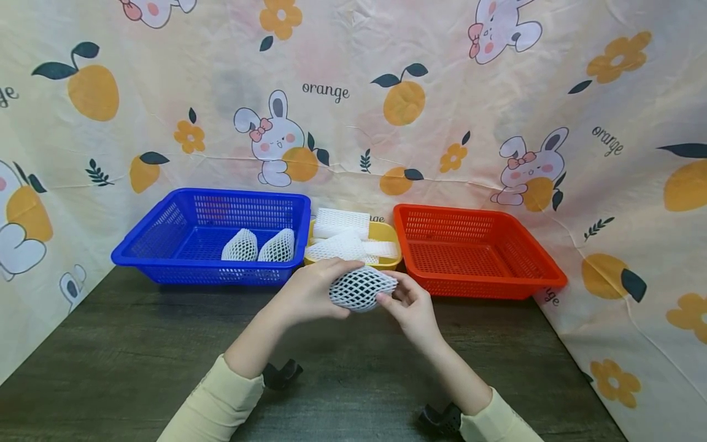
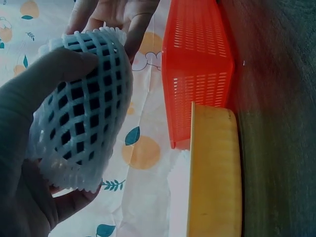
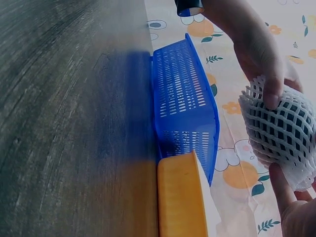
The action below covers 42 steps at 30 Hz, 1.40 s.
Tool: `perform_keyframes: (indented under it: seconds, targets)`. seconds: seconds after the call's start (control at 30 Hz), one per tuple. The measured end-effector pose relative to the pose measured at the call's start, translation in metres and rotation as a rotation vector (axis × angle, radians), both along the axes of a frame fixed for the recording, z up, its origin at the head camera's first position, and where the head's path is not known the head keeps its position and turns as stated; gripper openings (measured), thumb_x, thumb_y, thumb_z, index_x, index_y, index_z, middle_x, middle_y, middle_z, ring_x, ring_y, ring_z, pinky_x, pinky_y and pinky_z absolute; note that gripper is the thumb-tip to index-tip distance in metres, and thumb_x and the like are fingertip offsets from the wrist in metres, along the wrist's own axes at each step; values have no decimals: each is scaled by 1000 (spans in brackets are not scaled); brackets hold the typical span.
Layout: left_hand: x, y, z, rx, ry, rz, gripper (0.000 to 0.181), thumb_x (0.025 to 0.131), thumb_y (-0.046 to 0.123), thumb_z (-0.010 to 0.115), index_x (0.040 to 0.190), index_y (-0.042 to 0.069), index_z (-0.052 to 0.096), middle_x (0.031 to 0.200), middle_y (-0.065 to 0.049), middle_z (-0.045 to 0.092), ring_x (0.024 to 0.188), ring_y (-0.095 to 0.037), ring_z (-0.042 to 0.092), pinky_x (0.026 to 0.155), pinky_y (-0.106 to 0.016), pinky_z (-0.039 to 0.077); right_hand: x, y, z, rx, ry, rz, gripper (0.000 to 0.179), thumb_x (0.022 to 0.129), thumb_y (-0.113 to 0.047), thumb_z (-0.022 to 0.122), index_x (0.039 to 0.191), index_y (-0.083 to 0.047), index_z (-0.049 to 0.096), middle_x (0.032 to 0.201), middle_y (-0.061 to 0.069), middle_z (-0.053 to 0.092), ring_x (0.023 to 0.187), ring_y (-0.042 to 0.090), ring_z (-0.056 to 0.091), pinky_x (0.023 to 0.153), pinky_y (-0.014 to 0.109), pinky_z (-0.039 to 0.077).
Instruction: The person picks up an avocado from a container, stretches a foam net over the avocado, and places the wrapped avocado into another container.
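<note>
A white foam net sleeve (image 1: 361, 288), with something dark and rounded showing through its mesh, is held up above the table between both hands. My left hand (image 1: 313, 293) grips it from the left, thumb on one side and fingers round the other. At the right end, my right hand (image 1: 413, 312) pinches the sleeve's edge between thumb and fingers. The left wrist view shows the left thumb lying across the net (image 2: 86, 113). What the dark item inside is cannot be made out. Behind the hands, a yellow container (image 1: 391, 233) holds several flat foam net sleeves (image 1: 342, 224).
A blue basket (image 1: 188, 264) at the back left holds two dark items in foam nets (image 1: 240, 247). At the back right is a red basket (image 1: 480, 285). A printed cloth (image 1: 353, 135) hangs behind the dark wooden table (image 1: 342, 380).
</note>
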<state>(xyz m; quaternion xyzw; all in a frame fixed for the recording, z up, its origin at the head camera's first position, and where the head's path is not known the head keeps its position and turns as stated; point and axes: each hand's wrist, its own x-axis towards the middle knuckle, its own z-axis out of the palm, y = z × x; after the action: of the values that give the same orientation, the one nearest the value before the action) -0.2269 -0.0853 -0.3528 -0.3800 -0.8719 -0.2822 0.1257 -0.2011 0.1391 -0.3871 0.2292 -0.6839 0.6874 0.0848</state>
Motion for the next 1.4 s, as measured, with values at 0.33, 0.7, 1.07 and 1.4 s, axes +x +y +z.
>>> perform_keyframes:
  seconds: [0.33, 0.7, 1.07, 1.4]
  targets:
    - [-2, 0, -4, 61, -45, -25, 77, 64, 27, 88, 133, 20, 53, 114, 3, 60, 94, -11, 55, 80, -32, 49, 1, 1, 3, 34, 43, 15, 39, 86, 7, 66, 123, 8, 55, 115, 22, 58, 96, 21, 62, 78, 32, 53]
    - [-1, -5, -5, 132, -73, -52, 76, 64, 22, 87, 132, 16, 54, 120, 2, 59, 98, -12, 55, 83, -33, 49, 2, 5, 6, 144, 56, -22, 39, 86, 0, 68, 124, 3, 58, 116, 19, 61, 97, 23, 62, 80, 32, 53]
    - [1, -19, -5, 187, -117, -2, 76, 61, 15, 86, 130, 15, 55, 124, 2, 59, 105, -15, 55, 89, -39, 46, 6, 13, 25, 217, 136, -122, 35, 87, 5, 65, 121, 7, 58, 116, 22, 62, 105, 34, 59, 82, 25, 51]
    - [2, -37, 0, 208, -121, 60, 77, 61, 15, 85, 131, 12, 54, 123, -1, 58, 101, -19, 55, 86, -41, 47, -11, 30, 16, 367, 306, -317, 33, 86, -3, 71, 118, -2, 65, 115, 10, 64, 103, 27, 61, 88, 39, 49]
